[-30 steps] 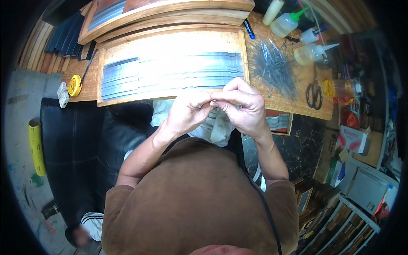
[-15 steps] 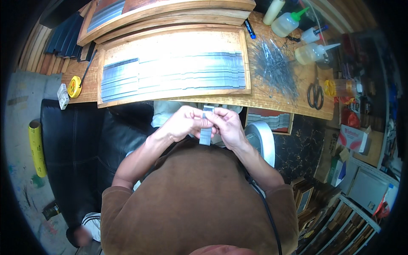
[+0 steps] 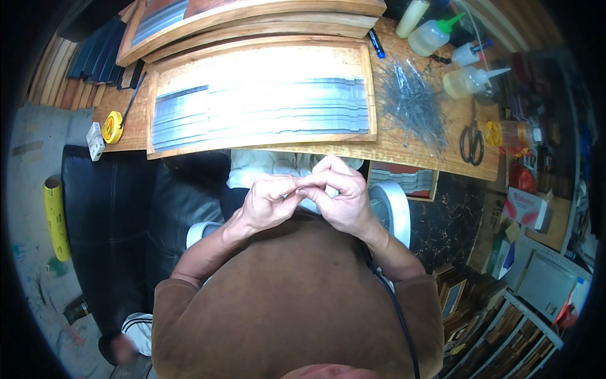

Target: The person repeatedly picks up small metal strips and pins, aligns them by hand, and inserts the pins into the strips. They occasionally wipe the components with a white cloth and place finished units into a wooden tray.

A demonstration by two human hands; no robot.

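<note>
Clock centred on the hands, 12 = away from the person. Table [image 3: 130,139] spans 10 to 2. Shallow wooden tray [image 3: 371,101] on it at 11 to 12, long side toward the person, probably so either hand can reach the full row. Grey strips [image 3: 265,117] lie inside in level rows toward the near side; rim likely keeps them square. Dark wiry pile [image 3: 413,107] at 2, just beside the tray, presumably kept off the rows.

Left hand [image 3: 270,201] and right hand [image 3: 344,196] meet short of the table edge, in front of the shirt. Fingers curled, thumbs in, tips together: looks like a fine pinch, each hand bracing the other. Fingers hide the contact, so can't tell how tight it is or what's in it. Nearest visible stock: the strips at 11 to 12.

Squeeze bottle [image 3: 464,82] at 2, scissors [image 3: 472,146] at 2:30, likely parked for the right hand. Tape measure [image 3: 112,128] at 10, out of the way.
</note>
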